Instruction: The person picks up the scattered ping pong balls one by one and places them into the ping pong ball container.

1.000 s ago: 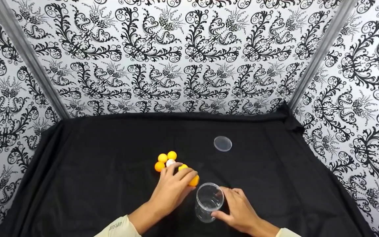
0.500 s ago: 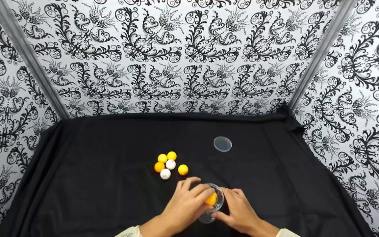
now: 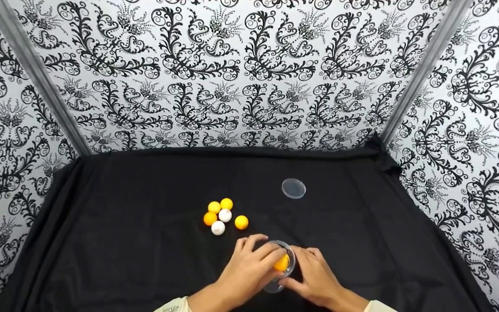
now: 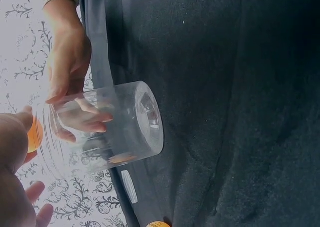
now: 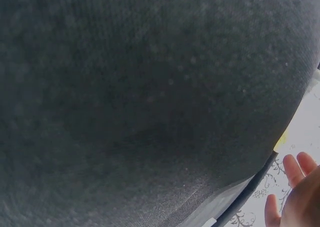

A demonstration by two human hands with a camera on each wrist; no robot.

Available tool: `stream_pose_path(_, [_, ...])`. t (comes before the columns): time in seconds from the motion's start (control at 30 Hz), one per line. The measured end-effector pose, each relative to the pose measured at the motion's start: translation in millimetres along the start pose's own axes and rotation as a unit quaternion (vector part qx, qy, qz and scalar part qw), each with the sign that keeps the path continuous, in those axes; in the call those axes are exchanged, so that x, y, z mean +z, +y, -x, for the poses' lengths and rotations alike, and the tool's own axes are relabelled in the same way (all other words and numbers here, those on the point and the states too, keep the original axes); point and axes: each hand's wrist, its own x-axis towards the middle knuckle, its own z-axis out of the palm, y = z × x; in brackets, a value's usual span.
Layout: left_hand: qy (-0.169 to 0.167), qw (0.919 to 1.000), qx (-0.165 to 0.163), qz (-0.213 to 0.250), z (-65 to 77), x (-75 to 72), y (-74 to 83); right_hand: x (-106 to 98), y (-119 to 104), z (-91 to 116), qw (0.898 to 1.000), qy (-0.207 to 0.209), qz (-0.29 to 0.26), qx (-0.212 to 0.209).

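Observation:
A clear plastic jar (image 4: 120,122) stands on the black cloth, its mouth uncovered. My right hand (image 3: 316,275) grips the jar's right side near the rim, thumb in front and fingers behind. Over the mouth, my left hand (image 3: 249,268) pinches an orange ping-pong ball (image 3: 281,262) between thumb and fingers, right at the rim. In the left wrist view the same orange ball (image 4: 35,135) shows at the jar's opening. The jar's inside below it holds no ball. The right wrist view catches mostly cloth, with some fingers (image 5: 294,171) at its lower right.
Behind the left hand lies a loose group of balls: a white ball (image 3: 218,228), another white ball (image 3: 225,215), several orange ones, and a separate orange ball (image 3: 241,222). A clear round lid (image 3: 293,189) lies farther back. Patterned walls (image 3: 232,78) enclose the black-covered table (image 3: 145,251).
My left hand has carried the orange ball rightward from beside the group to over the jar's mouth, uncovering a white ball. The right hand has kept its grip on the jar.

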Motion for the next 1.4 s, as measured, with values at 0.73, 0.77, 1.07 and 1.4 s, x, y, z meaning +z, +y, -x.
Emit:
stream_pose_path(0.73, [0.012,0.9998,0.011,-0.016,-0.9,-1.0,-0.7,-2.0,-1.2,-2.2,1.000,0.008,0.001,-0.009])
stream_pose_path(0.77, [0.011,0.9998,0.010,-0.015,-0.7,-1.0,-0.6,-1.9,-1.3,-2.0,1.000,0.005,0.002,-0.006])
stream_pose_path(1.07, [-0.004,1.0000,0.002,-0.008,0.3,-0.8,0.1,-1.8,-1.3,-0.5,1.000,-0.001,0.004,-0.005])
stream_pose_path(1.4, [-0.022,0.9997,-0.007,-0.007,-0.7,-2.1,-0.1,-2.7,-1.1,-0.2,1.000,-0.017,0.003,0.003])
